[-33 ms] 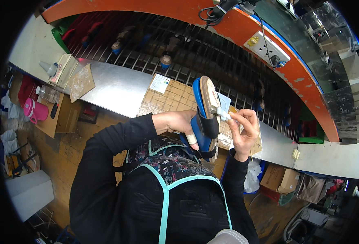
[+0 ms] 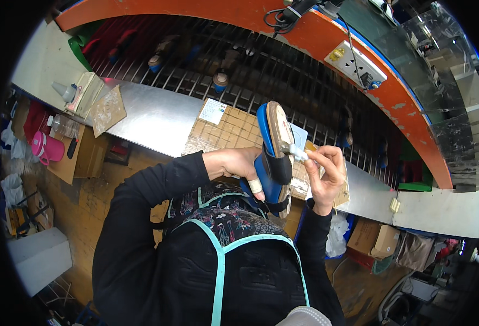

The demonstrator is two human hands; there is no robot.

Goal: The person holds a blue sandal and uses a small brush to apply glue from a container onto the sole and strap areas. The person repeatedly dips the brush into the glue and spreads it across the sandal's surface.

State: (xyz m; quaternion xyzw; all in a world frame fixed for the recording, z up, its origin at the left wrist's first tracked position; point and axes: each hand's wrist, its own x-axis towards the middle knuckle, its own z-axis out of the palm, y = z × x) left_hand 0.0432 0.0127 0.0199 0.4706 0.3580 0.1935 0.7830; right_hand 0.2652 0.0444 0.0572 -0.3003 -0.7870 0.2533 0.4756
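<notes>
Head view: the left hand (image 2: 234, 165) grips the blue shoe (image 2: 272, 157) around its middle, sole facing right. Just right of it, the right hand (image 2: 323, 174) pinches a small white brush (image 2: 295, 152) that touches the sole. Both are above the metal bench (image 2: 152, 117).

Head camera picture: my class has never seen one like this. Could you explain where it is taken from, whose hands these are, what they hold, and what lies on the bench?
The camera sits on a person's head and looks down, so the round picture bends at its edges. The black sleeves belong to that person. The left hand grips a blue sandal, sole turned sideways. The right hand presses a small white piece against the sole's edge. Below lies a metal bench with a gridded board and a white card. A pink mug stands far left.
</notes>
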